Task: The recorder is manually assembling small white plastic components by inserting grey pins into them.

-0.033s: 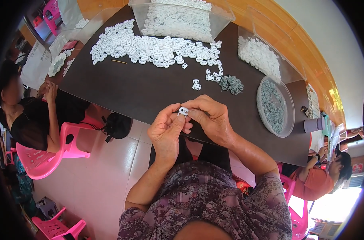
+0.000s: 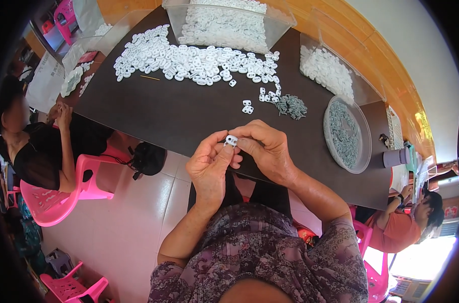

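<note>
Nothing has moved since the earlier frame: both hands stay together at the table (image 2: 179,116) edge. Left hand (image 2: 209,169) and right hand (image 2: 267,151) pinch one small white clip (image 2: 231,140), fingers closed, its lower half hidden. More clips (image 2: 189,58) lie at 11 o'clock.

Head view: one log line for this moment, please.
left hand: pinching white plastic piece | right hand: pinching same piece | position: above dark table edge

White plastic pieces (image 2: 189,58), dark brown table (image 2: 179,111), pink chair (image 2: 63,194), grey parts (image 2: 291,106).
</note>
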`<state>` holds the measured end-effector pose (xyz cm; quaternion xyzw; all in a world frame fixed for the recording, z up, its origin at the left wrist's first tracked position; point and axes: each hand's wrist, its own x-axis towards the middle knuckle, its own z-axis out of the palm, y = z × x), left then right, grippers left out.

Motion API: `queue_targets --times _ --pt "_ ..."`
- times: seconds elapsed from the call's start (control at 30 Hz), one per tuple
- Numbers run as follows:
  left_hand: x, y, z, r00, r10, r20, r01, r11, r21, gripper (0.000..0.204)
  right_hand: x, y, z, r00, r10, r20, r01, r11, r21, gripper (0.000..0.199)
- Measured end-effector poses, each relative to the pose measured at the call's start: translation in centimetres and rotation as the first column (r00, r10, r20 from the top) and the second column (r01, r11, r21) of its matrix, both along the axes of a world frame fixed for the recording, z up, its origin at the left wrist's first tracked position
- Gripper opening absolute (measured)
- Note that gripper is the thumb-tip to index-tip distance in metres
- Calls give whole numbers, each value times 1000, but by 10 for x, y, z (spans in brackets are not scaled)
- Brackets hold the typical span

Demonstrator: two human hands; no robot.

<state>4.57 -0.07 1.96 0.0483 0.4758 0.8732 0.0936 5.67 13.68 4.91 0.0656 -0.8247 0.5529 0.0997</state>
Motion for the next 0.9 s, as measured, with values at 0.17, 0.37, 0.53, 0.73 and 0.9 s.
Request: queue_targets --times 0.17,0.37,0.53,0.73,0.9 --pt "0 0 -5 999 -23 -35 23 1000 -19 28 1 -1 -1 999 -34 20 35 998 -50 17" --pt "2 -2 -5 999 -13 -33 11 998 -58 28 3 -2 1 999 -37 17 37 998 -40 17" --pt "4 -4 -5 999 -23 -40 20 998 -64 29 4 -6 -3 998 -51 44 57 985 -161 16" --pt "5 -4 -6 999 -30 -37 28 998 -50 30 4 -7 -8 997 -76 31 81 978 -191 15" --pt "5 -5 -6 999 -49 -24 48 998 -34 30 6 -8 -11 993 -99 62 111 963 -244 16"
